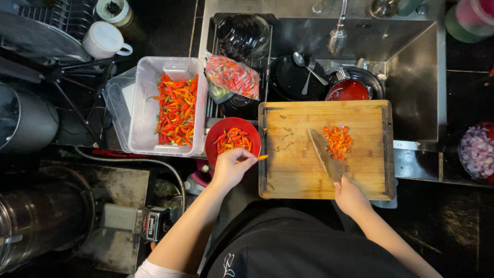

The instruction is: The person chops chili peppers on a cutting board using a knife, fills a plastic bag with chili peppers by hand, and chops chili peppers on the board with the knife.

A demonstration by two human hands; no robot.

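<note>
A wooden cutting board lies across the sink's front edge, with a small heap of chopped red chili on it and a few green stems. My right hand grips a kitchen knife, its blade flat on the board just left of the heap. My left hand pinches a small red-orange chili at the board's left edge, right beside a red bowl of whole chilies.
A clear plastic tub of whole chilies stands left of the bowl, and a plastic bag of chilies lies behind it. The steel sink holds dark pans, a spoon and fork. A bowl of chopped red onion sits far right. Metal pots stand at left.
</note>
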